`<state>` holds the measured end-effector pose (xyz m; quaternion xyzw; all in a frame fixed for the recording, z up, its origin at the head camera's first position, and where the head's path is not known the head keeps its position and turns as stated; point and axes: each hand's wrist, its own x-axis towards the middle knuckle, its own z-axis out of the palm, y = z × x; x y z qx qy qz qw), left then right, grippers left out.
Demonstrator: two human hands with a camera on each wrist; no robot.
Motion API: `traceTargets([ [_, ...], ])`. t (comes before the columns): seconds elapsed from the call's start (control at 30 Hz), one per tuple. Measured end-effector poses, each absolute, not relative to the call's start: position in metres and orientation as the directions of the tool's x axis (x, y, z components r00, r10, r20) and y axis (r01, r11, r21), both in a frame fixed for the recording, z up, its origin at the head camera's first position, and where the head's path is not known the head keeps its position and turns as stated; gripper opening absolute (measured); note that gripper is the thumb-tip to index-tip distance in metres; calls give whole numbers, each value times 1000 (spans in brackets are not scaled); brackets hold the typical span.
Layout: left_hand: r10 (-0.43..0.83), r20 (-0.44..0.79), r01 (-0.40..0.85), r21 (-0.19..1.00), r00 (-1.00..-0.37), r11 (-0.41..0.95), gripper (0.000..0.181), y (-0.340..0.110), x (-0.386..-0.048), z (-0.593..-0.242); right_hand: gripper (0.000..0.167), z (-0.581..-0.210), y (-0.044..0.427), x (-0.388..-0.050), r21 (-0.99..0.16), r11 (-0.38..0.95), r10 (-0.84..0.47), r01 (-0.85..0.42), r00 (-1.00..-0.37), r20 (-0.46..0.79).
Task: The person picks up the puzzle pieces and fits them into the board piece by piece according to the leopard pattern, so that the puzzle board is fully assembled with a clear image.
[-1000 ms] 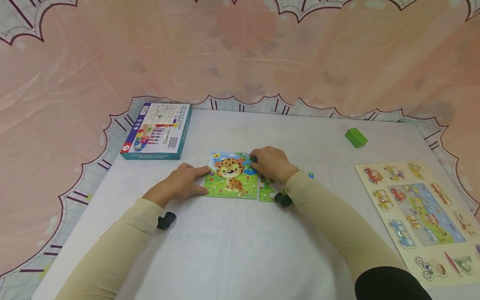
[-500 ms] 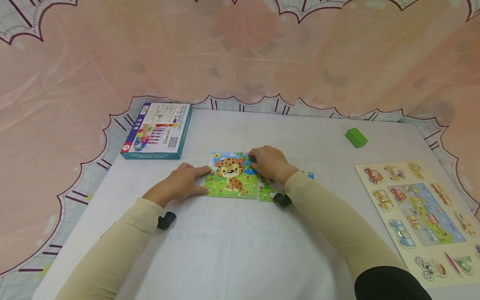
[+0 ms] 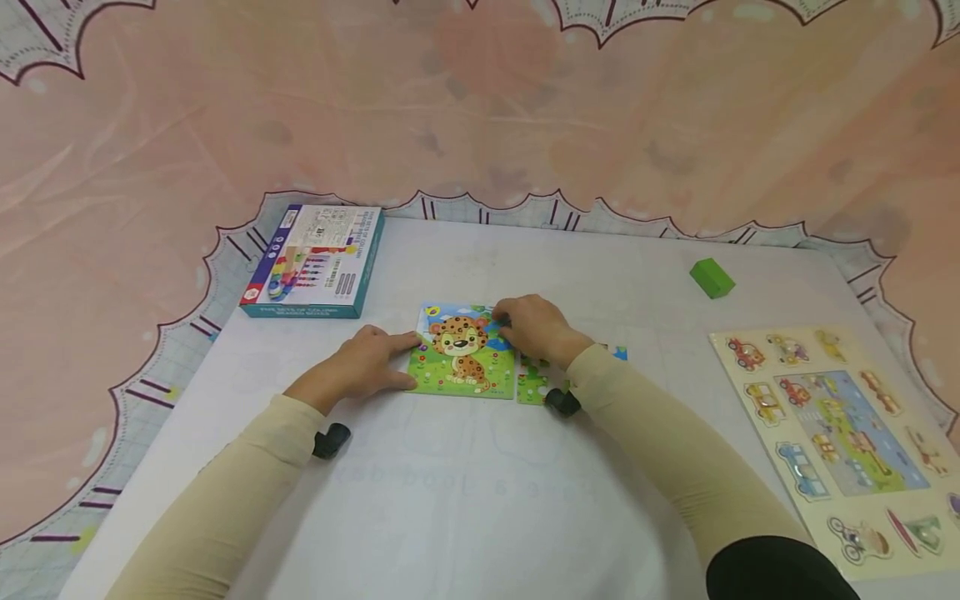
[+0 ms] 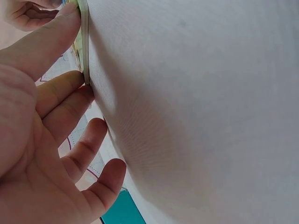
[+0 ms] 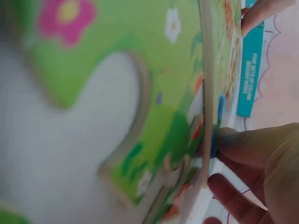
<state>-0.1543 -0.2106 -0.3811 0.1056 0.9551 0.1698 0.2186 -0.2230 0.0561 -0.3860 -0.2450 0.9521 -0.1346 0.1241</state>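
The leopard jigsaw puzzle (image 3: 462, 350) lies on the white table, a square board with a green and blue picture. My left hand (image 3: 367, 362) rests against its left side, thumb and fingertips touching the edge with fairly straight fingers. At the upper right corner, my right hand (image 3: 536, 327) pinches a small blue-edged puzzle piece (image 5: 217, 126), mostly hidden by the thumb. Beneath the right hand and wrist, beside the puzzle, sits a second green puzzle board (image 3: 532, 385); the right wrist view shows gaps and loose pieces on it.
A flat teal-sided box (image 3: 315, 262) stands at the back left. A green block (image 3: 712, 278) lies at the back right. On the right is a cream peg-puzzle board (image 3: 832, 450) with vehicle pictures. A patterned curtain (image 3: 480, 108) hangs behind the table.
My right hand has shifted slightly left at the puzzle's upper right corner. My left hand stays at the left edge.
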Motion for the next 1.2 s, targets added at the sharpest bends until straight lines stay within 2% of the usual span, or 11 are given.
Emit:
traceTargets([
  [0.3,271,-380,117,382,-884,917,74,-211,-153,-381,33,-387,54,-224,-312,840,-509,-443,-842,-177],
  [0.67,267,-391,112,377,-881,920,74,-211,-153,-380,39,-379,61,-223,-421,815,-516,-398,-829,-216],
  [0.97,270,-390,115,377,-880,919,75,-211,-153,-380,42,-368,84,-218,-477,795,-509,-375,-839,-190],
  [1.2,275,-383,124,375,-882,919,75,-211,-154,-381,43,-366,106,-213,-447,804,-511,-392,-840,-183],
])
